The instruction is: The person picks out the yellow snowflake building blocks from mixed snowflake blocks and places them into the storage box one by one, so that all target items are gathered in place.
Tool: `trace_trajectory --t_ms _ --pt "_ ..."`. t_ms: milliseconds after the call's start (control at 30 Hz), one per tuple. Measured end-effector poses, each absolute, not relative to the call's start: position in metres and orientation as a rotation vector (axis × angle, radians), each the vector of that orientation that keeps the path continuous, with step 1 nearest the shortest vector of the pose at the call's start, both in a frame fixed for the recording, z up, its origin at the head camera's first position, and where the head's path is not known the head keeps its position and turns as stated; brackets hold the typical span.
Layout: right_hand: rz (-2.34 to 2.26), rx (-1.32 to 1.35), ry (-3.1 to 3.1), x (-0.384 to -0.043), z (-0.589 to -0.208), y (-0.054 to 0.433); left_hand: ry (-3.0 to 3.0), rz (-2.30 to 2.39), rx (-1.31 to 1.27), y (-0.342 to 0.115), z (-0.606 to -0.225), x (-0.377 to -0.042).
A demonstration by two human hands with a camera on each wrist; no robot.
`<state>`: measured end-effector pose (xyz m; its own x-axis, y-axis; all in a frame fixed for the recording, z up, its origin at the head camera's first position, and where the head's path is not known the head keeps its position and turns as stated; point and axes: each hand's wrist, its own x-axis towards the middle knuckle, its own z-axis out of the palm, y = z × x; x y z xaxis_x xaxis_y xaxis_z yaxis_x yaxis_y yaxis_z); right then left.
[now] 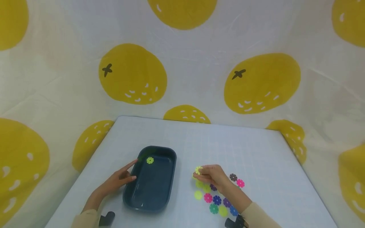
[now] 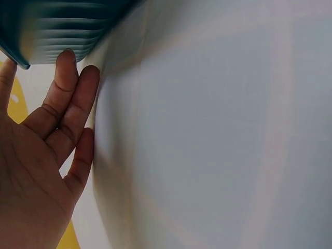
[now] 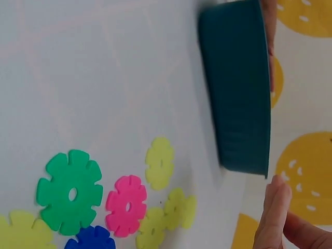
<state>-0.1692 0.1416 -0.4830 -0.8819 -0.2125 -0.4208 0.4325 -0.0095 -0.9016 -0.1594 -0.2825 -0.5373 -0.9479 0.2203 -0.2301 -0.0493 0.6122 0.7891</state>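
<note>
A dark teal plastic tray (image 1: 149, 186) stands on the left of the white-covered table, with one yellow-green notched disc (image 1: 150, 160) lying inside at its far end. My left hand (image 1: 115, 182) rests at the tray's left side, fingers mostly straight and touching the rim; in the left wrist view they reach up beside the ribbed tray wall (image 2: 70, 33). To the right of the tray, my right hand (image 1: 212, 176) pinches another yellow notched disc (image 1: 198, 170) above the table. In the right wrist view the fingers hide that disc.
Several notched plastic discs lie loose below my right hand, among them a green disc (image 1: 214, 208), a pink disc (image 1: 208, 198) and a blue disc (image 1: 217, 200). A grey disc (image 1: 233, 177) lies beyond the forearm. Fruit-patterned cloth (image 1: 194, 76) hangs behind the table.
</note>
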Motion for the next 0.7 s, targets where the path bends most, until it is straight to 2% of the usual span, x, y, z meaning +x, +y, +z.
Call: trace_trajectory --t_ms 700 --pt "-1.979 0.208 1.702 -0.172 -0.481 0.103 2.54 1.277 0.154 -0.283 -0.541 -0.16"
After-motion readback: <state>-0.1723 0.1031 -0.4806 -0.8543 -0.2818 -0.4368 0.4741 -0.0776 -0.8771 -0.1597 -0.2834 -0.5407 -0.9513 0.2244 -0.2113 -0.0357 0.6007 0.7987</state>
